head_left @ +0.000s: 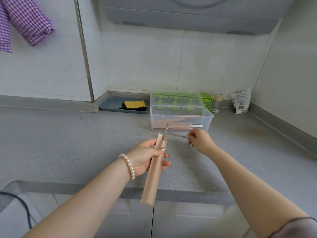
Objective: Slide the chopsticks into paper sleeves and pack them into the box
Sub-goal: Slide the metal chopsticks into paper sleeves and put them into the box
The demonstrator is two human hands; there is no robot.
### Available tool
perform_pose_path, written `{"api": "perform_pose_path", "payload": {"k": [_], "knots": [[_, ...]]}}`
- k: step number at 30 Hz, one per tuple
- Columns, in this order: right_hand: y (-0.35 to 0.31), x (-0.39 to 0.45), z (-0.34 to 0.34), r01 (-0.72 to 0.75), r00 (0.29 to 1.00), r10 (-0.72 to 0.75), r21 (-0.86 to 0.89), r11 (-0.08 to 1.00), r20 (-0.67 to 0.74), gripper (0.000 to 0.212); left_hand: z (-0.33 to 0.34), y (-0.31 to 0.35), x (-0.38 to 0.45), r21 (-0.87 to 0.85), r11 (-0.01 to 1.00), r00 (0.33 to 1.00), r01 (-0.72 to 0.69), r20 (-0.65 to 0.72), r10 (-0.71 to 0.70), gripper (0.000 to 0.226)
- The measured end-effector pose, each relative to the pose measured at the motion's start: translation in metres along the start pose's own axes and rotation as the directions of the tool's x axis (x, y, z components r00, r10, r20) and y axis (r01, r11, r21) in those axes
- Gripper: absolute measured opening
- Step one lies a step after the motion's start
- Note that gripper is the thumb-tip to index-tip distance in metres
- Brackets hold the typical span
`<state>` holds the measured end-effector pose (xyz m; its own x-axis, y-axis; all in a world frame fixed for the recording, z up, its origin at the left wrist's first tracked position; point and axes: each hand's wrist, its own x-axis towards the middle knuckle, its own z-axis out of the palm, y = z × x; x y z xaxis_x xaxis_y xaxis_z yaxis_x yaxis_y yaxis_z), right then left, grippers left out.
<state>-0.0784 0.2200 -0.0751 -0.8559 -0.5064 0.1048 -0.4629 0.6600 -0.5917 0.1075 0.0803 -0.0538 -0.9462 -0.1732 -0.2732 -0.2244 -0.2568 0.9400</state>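
My left hand (pixel 147 157) grips a tan paper sleeve (pixel 153 176) that slants from the counter's front edge up toward the box. A metal chopstick (pixel 166 130) pokes out of the sleeve's open top end. To the right, my right hand (pixel 199 140) pinches the end of a second metal chopstick (pixel 178 135), which is blurred and lies low over the counter. Behind both hands stands a clear plastic box (pixel 210 115) holding several sleeved chopsticks, silver tips pointing right. Its clear lid (pixel 175 93) leans upright behind it.
A blue tray (pixel 109 104) with a yellow and black cloth lies at the back left of the grey counter (pixel 68 143). A green holder (pixel 207 98), a small jar (pixel 217 102) and a white packet (pixel 241 101) stand at the back right. Purple checked cloth (pixel 25 19) hangs top left.
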Motion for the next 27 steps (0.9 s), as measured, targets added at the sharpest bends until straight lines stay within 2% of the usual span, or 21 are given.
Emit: {"api": "perform_pose_path", "payload": {"k": [2,4,5,7,9,11,15,18,23,27], "knots": [[-0.001,-0.002,-0.019,-0.026,0.997,0.052,0.376,0.926,-0.059,0.02,0.001,-0.001,0.001,0.043,0.999,1.0,-0.01,0.023,0.009,0.02],[0.0,-0.004,-0.044,-0.021,0.991,0.11,0.728,0.685,-0.075,0.015,0.001,-0.003,0.003,0.073,0.997,0.999,-0.019,0.031,0.017,0.016],[0.001,-0.004,-0.058,-0.006,0.991,0.113,0.842,0.54,-0.066,0.012,0.001,-0.003,0.003,0.093,0.995,0.999,-0.021,0.034,0.018,0.015],[-0.001,-0.007,-0.085,0.032,0.994,0.09,0.956,0.292,-0.06,0.017,0.002,-0.003,0.004,0.136,0.99,0.999,-0.02,0.039,0.014,0.012],[-0.001,-0.008,-0.106,0.091,0.989,0.102,0.983,0.157,-0.108,0.028,0.002,-0.003,0.005,0.177,0.984,0.999,-0.019,0.036,0.013,0.011],[-0.001,-0.011,-0.119,0.137,0.979,0.128,0.975,0.176,-0.16,0.034,0.003,-0.003,0.005,0.203,0.979,0.999,-0.023,0.031,0.017,0.01],[0.003,-0.016,-0.123,0.198,0.955,0.145,0.918,0.343,-0.259,0.034,0.006,-0.004,0.006,0.227,0.974,0.999,-0.025,0.037,0.017,0.011],[0.001,-0.018,-0.12,0.232,0.941,0.133,0.877,0.421,-0.312,0.035,0.008,-0.004,0.006,0.247,0.969,0.999,-0.027,0.041,0.017,0.012],[-0.003,-0.018,-0.12,0.279,0.918,0.133,0.847,0.453,-0.373,0.037,0.007,-0.006,0.005,0.274,0.961,0.999,-0.033,0.02,0.029,0.012],[-0.006,-0.02,-0.121,0.291,0.919,0.12,0.851,0.437,-0.376,0.036,0.005,-0.006,0.005,0.293,0.955,0.999,-0.043,0.012,0.041,0.009]]}}
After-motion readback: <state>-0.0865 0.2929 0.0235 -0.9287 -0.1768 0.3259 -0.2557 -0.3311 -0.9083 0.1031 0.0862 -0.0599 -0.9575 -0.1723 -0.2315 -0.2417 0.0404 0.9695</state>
